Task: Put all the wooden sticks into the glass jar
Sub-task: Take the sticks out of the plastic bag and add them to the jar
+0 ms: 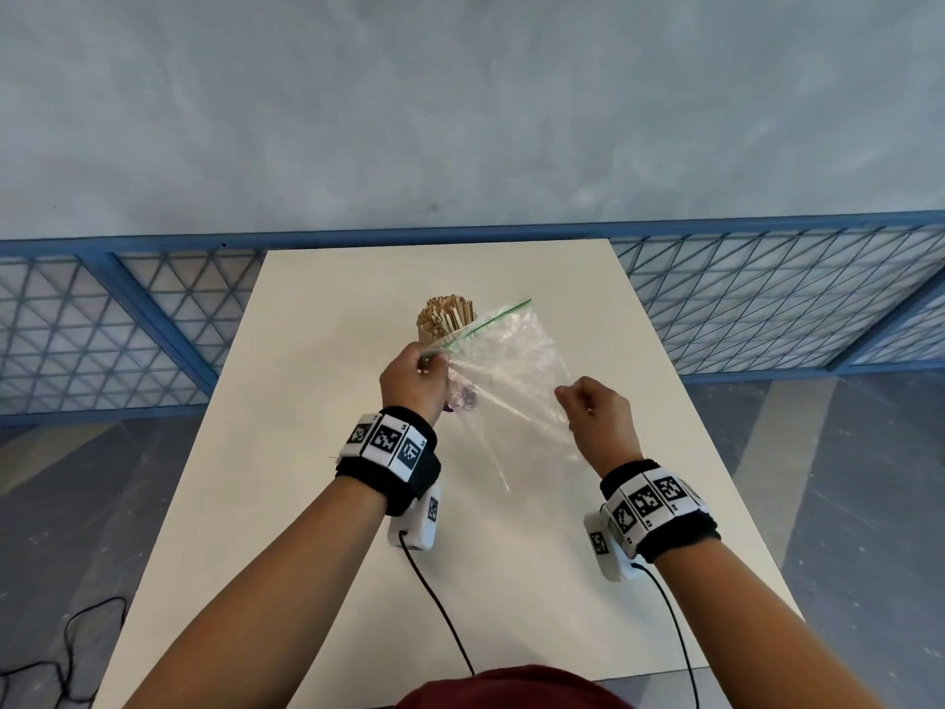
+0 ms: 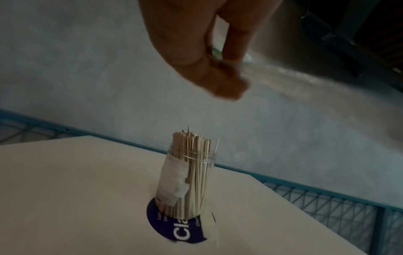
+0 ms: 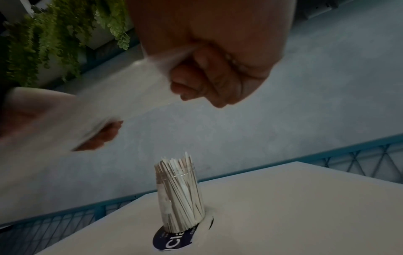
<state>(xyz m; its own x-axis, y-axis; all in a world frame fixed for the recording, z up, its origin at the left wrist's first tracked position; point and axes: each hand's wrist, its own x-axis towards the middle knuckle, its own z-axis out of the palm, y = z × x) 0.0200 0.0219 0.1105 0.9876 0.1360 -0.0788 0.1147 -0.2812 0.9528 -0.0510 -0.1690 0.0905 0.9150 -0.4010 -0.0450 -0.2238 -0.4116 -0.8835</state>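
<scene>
Two hands, left hand (image 1: 409, 379) and right hand (image 1: 595, 409), pinching one bag (image 1: 511, 371), one stick-filled jar (image 2: 187, 181)

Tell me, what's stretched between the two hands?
A clear plastic bag, seen in the head view. The left hand pinches its green zip edge, the right hand its other end.

Head view looking steeply down over the white rectangular tabletop (image 1: 327, 504), both close wrist views looking from above, all sharing the clear glass jar of pale wooden sticks (image 2: 187, 179).
</scene>
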